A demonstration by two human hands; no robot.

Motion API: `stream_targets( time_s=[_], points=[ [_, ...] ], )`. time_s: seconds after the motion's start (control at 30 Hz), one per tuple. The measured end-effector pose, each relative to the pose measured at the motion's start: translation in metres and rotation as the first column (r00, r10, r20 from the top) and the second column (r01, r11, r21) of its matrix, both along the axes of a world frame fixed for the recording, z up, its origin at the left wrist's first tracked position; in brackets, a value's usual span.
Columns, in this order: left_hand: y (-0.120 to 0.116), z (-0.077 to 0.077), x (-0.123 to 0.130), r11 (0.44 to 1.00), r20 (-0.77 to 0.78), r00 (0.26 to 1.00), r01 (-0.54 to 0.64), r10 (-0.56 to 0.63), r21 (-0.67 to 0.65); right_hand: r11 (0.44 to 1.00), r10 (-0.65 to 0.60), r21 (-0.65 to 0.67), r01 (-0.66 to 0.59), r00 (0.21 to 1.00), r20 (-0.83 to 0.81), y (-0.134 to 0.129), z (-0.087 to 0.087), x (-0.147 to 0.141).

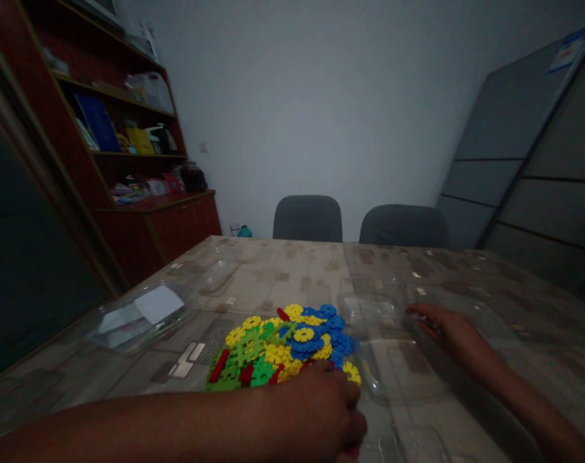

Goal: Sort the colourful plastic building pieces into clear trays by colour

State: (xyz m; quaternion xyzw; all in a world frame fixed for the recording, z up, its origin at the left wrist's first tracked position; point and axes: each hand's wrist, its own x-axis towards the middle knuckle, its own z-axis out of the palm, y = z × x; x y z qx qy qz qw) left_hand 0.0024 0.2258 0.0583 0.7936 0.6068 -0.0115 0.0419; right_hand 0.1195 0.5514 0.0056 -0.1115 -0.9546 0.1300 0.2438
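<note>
A heap of flat plastic interlocking building pieces point(305, 347) in yellow, blue, green and red lies in front of me, most of them notched discs. At its near right edge is my left hand point(326, 408), fingers curled downward; a bit of red shows under it, but its grip is hidden. My right hand point(440, 325) is off to the right, beside a clear plastic tray point(369, 312). Its fingertips are drawn together, and what lies between them is too dim to make out. I cannot tell whether it touches the tray.
Clear packaging with white papers point(160, 303) rests on the table's left, near another clear tray point(218, 275). Beyond the patterned table point(292, 273) stand two grey chairs point(308, 218). A wooden shelf unit point(177, 222) is at the left, a grey cabinet point(490, 135) at the right.
</note>
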Motion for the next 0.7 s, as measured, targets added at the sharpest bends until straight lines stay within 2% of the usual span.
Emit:
stream_targets(
  time_s=[0.13, 0.2, 0.33, 0.47, 0.7],
  points=[
    [0.03, 0.004, -0.011, 0.997, 0.005, 0.997, -0.073, 0.073, 0.02, 1.0, -0.027, -0.015, 0.027, 1.0, -0.012, 0.015, 0.003, 0.009],
    [0.048, 0.001, -0.017, 0.992, -0.043, 0.992, -0.118, 0.12, 0.042, 0.999, -0.04, -0.018, 0.039, 0.999, -0.016, 0.023, 0.003, 0.013],
    [0.07, -0.009, -0.027, 0.98, -0.105, 0.976, -0.197, 0.193, -0.026, 0.999, -0.037, -0.023, 0.037, 0.999, -0.013, 0.03, 0.002, 0.017],
    [0.064, -0.01, -0.033, 0.973, -0.14, 0.965, -0.227, 0.22, -0.032, 0.999, -0.026, -0.027, 0.025, 1.0, -0.017, 0.027, 0.001, 0.015],
    [0.028, -0.008, -0.047, 0.978, -0.143, 0.969, -0.206, 0.2, -0.026, 0.999, 0.015, -0.038, -0.016, 1.0, -0.008, -0.001, 0.001, 0.002]
  ],
)
